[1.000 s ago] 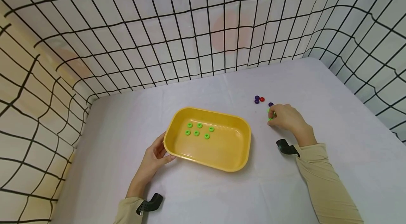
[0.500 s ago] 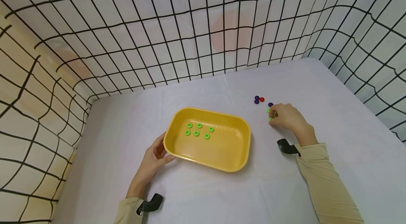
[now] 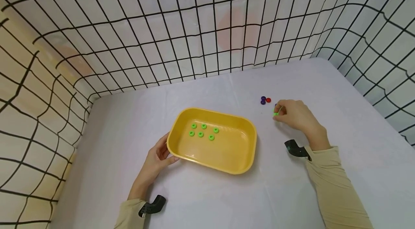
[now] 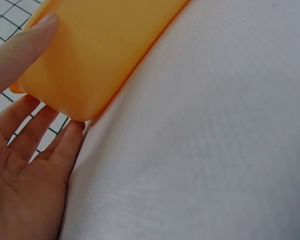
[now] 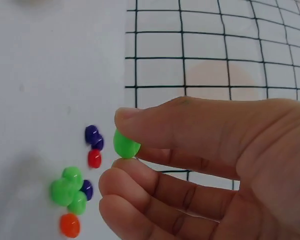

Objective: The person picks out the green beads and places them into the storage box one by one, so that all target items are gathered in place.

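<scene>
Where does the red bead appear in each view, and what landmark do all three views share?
Head: the red bead lies right of centre, beside two purple beads.
Left wrist: not in it.
Right wrist: left of centre, below those purple beads.
Shared landmark: the black grid.

High and wide, the head camera looks forward and down over the counter (image 3: 207, 200) towards the black grid (image 3: 231, 27)! Left wrist, down close, faces the yellow tray (image 3: 223, 155) past the left hand (image 3: 155, 164); head shares that corner. Right wrist, tight in, looks past the right hand (image 3: 296, 115) to the same grid, sharing the red bead (image 3: 268, 100) with head.
</scene>
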The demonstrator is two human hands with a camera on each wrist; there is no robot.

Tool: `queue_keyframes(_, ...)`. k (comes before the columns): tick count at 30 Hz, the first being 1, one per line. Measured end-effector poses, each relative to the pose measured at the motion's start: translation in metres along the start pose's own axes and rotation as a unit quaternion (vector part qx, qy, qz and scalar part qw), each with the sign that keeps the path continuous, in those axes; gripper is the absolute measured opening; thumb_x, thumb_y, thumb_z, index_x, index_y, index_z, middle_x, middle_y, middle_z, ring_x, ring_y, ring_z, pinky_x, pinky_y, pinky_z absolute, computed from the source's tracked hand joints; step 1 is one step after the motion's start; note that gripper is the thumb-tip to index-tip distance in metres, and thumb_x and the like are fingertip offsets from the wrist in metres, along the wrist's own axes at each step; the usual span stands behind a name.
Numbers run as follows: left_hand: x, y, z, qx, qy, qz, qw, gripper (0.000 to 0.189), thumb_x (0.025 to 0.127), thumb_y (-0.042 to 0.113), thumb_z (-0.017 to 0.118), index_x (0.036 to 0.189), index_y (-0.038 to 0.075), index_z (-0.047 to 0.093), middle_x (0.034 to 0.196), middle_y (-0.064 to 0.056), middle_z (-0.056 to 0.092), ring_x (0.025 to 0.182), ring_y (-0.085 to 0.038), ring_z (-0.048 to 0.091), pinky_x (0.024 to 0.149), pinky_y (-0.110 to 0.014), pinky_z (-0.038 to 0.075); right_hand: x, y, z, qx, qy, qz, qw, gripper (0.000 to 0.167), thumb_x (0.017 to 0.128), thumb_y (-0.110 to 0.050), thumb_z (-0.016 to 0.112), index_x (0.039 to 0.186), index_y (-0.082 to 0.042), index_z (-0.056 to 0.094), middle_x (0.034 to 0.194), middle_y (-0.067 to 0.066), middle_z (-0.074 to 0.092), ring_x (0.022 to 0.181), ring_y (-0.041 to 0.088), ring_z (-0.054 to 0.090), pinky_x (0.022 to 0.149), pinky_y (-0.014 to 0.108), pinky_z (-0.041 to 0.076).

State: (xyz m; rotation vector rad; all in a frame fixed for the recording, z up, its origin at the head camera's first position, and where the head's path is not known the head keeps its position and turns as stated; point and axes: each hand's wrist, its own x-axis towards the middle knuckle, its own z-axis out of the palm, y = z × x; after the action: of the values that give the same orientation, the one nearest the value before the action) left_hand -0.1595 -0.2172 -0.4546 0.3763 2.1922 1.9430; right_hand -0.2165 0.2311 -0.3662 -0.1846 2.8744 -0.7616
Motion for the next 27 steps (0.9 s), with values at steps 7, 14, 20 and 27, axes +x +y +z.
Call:
queue_keyframes(7, 0.0, 0.003, -0.003, -0.004, -0.003, -0.013, 0.9999, 0.083, 0.083, 0.003, 0.077, 0.153, 0.009, 0.034, 0.155, -0.013, 0.039, 0.138, -0.033, 0.043, 0.103, -0.018, 0.044, 0.006, -0.044, -0.005, 0.007, 0.029, -0.069, 0.9971, 0.016, 0.088, -0.013, 0.071, 0.097, -0.002, 0.065, 0.082, 0.008, 0.062, 0.076, 0.023, 0.054, 0.064, 0.031, 0.044)
queue_keyframes(14, 0.002, 0.0, -0.004, -0.012, -0.008, -0.008, 0.9999, 0.082, 0.083, 0.003, 0.077, 0.153, 0.008, 0.035, 0.155, -0.012, 0.039, 0.136, -0.035, 0.045, 0.103, -0.019, 0.045, 0.038, -0.141, 0.0, -0.078, -0.019, -0.179, 0.9806, 0.017, 0.089, -0.015, 0.072, 0.101, -0.004, 0.068, 0.088, 0.008, 0.066, 0.079, 0.022, 0.058, 0.068, 0.033, 0.052)
queue_keyframes(20, 0.001, -0.001, -0.005, -0.019, -0.01, -0.01, 0.9997, 0.082, 0.083, 0.002, 0.077, 0.153, 0.007, 0.034, 0.156, -0.014, 0.038, 0.137, -0.036, 0.044, 0.103, -0.019, 0.045, 0.057, -0.203, 0.056, -0.176, -0.107, -0.261, 0.9431, 0.012, 0.089, -0.017, 0.073, 0.095, -0.008, 0.068, 0.087, 0.004, 0.066, 0.077, 0.017, 0.057, 0.066, 0.028, 0.052)
queue_keyframes(27, 0.002, -0.002, -0.008, -0.025, -0.02, 0.01, 0.9994, 0.082, 0.084, 0.001, 0.076, 0.153, 0.004, 0.032, 0.157, -0.018, 0.035, 0.137, -0.024, 0.046, 0.106, -0.019, 0.043, 0.065, -0.224, 0.113, -0.236, -0.167, -0.304, 0.9077, 0.011, 0.089, -0.01, 0.071, 0.099, -0.009, 0.067, 0.088, 0.002, 0.062, 0.074, 0.016, 0.05, 0.062, 0.027, 0.047)
